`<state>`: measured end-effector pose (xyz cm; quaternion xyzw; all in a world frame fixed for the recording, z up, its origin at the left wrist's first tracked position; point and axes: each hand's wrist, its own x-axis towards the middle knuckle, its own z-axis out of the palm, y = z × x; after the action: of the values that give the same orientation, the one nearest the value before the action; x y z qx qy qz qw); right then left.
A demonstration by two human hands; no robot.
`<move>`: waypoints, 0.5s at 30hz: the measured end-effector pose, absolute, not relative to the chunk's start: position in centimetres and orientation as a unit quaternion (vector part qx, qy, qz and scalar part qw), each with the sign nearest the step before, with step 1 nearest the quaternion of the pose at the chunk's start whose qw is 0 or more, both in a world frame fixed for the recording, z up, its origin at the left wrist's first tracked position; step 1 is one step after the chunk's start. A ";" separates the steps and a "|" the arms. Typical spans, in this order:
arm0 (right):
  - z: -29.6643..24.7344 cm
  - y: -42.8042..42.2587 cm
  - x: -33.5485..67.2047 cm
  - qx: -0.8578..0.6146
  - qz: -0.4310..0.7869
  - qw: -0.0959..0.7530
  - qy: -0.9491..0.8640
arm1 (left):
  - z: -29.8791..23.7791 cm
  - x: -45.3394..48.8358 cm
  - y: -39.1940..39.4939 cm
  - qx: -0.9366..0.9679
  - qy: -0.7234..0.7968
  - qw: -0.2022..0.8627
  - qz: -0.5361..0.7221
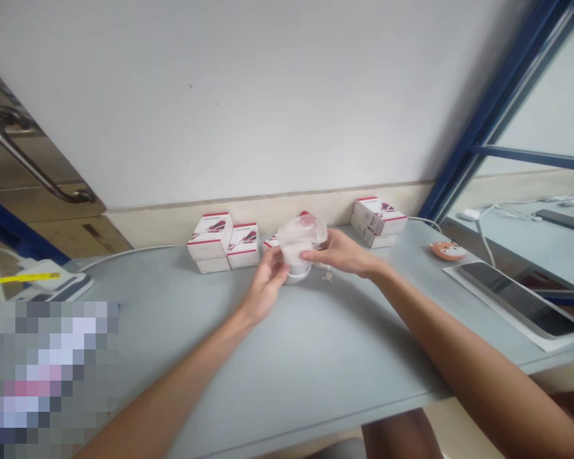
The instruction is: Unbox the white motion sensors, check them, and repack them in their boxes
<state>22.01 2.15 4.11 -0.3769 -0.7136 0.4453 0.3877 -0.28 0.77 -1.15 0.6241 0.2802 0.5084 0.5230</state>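
Observation:
Both my hands meet over the far middle of a grey table. My left hand is curled round a small white round device that rests on the table. My right hand pinches a clear plastic bag that covers the top of that device. A tiny pale part lies on the table just under my right hand. White boxes with red trim stand right behind my hands.
White and red boxes are stacked at the wall, more to the right. A phone or tablet lies on white paper at right, near an orange round object. A white charger with cable sits left.

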 end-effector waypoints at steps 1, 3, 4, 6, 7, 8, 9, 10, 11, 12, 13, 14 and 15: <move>4.1 2.1 22.0 -0.383 0.430 0.382 -0.723 | -0.9 -0.3 0.6 0.627 0.279 0.522 0.507; 4.1 2.1 22.0 -0.400 0.412 0.353 -0.739 | -0.4 -0.4 0.0 0.639 0.283 0.504 0.508; 4.1 2.0 22.0 -0.410 0.412 0.332 -0.743 | -0.1 -0.3 -0.3 0.648 0.291 0.485 0.510; 4.0 2.0 22.2 -0.425 0.420 0.281 -0.751 | 0.2 -0.3 -0.6 0.663 0.325 0.438 0.512; 4.0 2.0 22.4 -0.427 0.422 0.256 -0.758 | 0.2 -0.3 -0.7 0.668 0.342 0.423 0.508; 4.0 2.1 22.6 -0.429 0.419 0.233 -0.766 | 0.2 -0.3 -0.6 0.672 0.353 0.416 0.500; 4.0 2.1 22.8 -0.432 0.411 0.218 -0.772 | 0.1 -0.5 -0.4 0.678 0.359 0.417 0.487; 4.1 2.1 23.0 -0.435 0.401 0.214 -0.777 | 0.1 -0.7 -0.2 0.687 0.361 0.421 0.470; 4.2 2.1 23.2 -0.437 0.390 0.221 -0.780 | 0.0 -0.9 0.1 0.698 0.362 0.423 0.450; 4.3 2.1 23.3 -0.435 0.380 0.237 -0.781 | 0.0 -1.2 0.3 0.712 0.363 0.421 0.429; 4.5 2.1 23.4 -0.432 0.372 0.252 -0.782 | 0.0 -1.5 0.5 0.726 0.369 0.414 0.406; 4.6 2.1 23.4 -0.430 0.367 0.260 -0.783 | 0.2 -1.7 0.5 0.740 0.376 0.406 0.383; 4.7 2.0 23.3 -0.435 0.366 0.256 -0.782 | 0.3 -1.9 0.6 0.750 0.380 0.401 0.363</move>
<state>23.32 2.02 4.66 -0.4347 -0.7818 0.3662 0.2562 -1.91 0.56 0.35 0.7504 0.3800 0.3630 0.4009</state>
